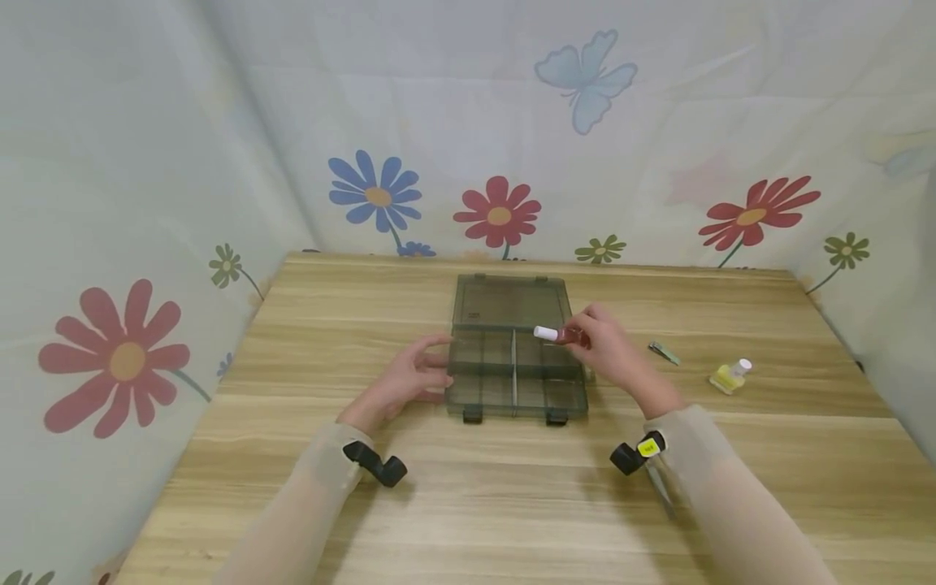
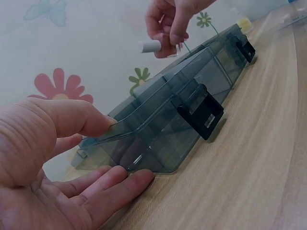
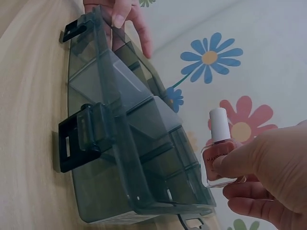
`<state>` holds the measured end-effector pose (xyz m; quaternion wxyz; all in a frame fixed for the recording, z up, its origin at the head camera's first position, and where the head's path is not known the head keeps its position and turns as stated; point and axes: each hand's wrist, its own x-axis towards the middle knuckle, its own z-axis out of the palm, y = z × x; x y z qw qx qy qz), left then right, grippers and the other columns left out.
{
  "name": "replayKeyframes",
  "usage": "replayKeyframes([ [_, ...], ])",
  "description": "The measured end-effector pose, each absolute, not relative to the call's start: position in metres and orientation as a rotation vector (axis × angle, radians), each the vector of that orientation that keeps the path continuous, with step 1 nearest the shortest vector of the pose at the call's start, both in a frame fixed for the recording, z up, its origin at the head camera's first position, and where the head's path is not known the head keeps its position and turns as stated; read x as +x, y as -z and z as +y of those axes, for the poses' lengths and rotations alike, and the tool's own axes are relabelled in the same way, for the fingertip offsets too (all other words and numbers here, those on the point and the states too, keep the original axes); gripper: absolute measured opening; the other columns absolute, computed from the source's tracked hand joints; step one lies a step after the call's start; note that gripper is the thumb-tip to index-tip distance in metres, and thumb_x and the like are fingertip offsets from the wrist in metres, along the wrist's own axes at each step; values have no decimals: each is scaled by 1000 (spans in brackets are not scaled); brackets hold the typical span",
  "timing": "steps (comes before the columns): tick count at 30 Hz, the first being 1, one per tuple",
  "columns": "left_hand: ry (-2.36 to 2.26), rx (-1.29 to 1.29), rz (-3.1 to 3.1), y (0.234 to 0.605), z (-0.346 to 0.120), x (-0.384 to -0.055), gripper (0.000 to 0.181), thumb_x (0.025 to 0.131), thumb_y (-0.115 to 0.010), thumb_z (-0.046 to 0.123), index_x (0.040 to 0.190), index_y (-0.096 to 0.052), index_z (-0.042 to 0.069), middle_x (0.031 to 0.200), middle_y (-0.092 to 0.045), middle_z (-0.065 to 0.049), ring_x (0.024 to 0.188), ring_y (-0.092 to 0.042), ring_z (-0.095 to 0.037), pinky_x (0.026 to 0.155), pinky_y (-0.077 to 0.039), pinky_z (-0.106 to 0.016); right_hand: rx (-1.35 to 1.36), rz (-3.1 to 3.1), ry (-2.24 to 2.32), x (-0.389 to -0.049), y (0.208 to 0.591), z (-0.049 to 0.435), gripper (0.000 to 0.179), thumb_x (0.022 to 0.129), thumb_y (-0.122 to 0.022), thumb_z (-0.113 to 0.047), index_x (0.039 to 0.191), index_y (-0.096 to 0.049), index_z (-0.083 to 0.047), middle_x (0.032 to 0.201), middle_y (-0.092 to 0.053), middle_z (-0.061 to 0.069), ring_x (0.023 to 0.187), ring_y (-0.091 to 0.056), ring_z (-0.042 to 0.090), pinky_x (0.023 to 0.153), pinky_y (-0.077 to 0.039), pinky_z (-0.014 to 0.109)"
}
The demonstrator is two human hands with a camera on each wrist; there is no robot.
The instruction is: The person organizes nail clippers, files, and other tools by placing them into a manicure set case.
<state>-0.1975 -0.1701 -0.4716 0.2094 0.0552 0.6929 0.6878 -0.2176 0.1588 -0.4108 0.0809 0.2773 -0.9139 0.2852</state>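
A translucent grey-green divided storage box (image 1: 478,392) lies with its lid (image 1: 512,301) folded back. My left hand (image 1: 409,378) rests against the box's left side; in the left wrist view its thumb touches the upper rim while the straight fingers (image 2: 112,191) lie low along the wall. Over the right rear compartment, my right hand (image 1: 603,345) pinches a reddish-pink nail polish bottle (image 3: 216,160) between thumb and fingers. The bottle's white cap (image 1: 545,333) points left in the head view. Compartments below it are split by a lengthwise divider (image 1: 514,374).
Right of the box lie a nail clipper (image 1: 664,353) and a yellow nail polish bottle (image 1: 730,377) with a white cap. A slim metal tool (image 1: 661,491) is partly hidden beneath my right wrist. Two black latches (image 1: 473,414) stick out at the box's front. A flowered curtain (image 1: 439,97) hangs behind the table.
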Motion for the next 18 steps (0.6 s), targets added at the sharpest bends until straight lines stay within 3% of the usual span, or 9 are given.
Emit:
replayKeyframes([
  [18, -1913, 171, 1933, 473, -170, -197, 70, 82, -64, -2, 142, -34, 16, 132, -42, -25, 108, -54, -36, 77, -53, -47, 839, -2763, -701, -228, 435, 146, 18, 76, -71, 2, 93, -65, 2, 89, -49, 11, 77, -50, 22, 65, -47, 34],
])
